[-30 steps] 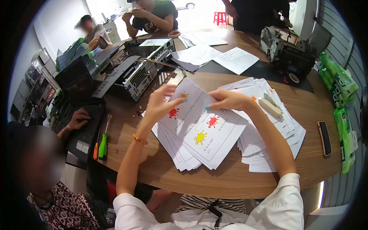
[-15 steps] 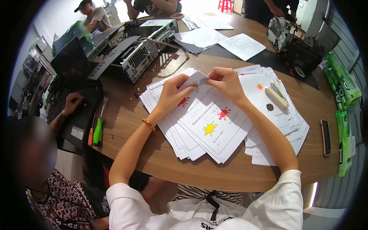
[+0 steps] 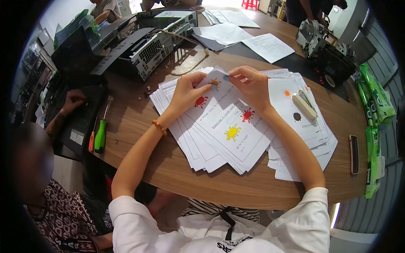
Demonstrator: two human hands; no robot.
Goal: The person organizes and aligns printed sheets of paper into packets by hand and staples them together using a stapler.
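Note:
Printed sheets (image 3: 236,145) with red, yellow and orange splats lie fanned over a pile on the wooden table. My left hand (image 3: 188,90) pinches their far left edge, thumb on the top sheet beside the orange splat. At the far corner, my right hand (image 3: 249,86) has its thumb and forefinger closed on the paper's edge. To the right is a second pile of sheets (image 3: 291,145), carrying a cream stapler (image 3: 304,106) and a metal tool lying along it.
An opened computer case (image 3: 156,52) stands at the back left, near a laptop (image 3: 74,114) with a co-worker's hand on it. Screwdrivers (image 3: 100,135) lie beside it. A phone (image 3: 354,154) and green packages (image 3: 373,126) are at right, a disassembled machine (image 3: 327,61) behind.
The lifted sheets have come down onto the left pile. Both hands have drawn together at the paper's far corner. The camera view has tilted downward.

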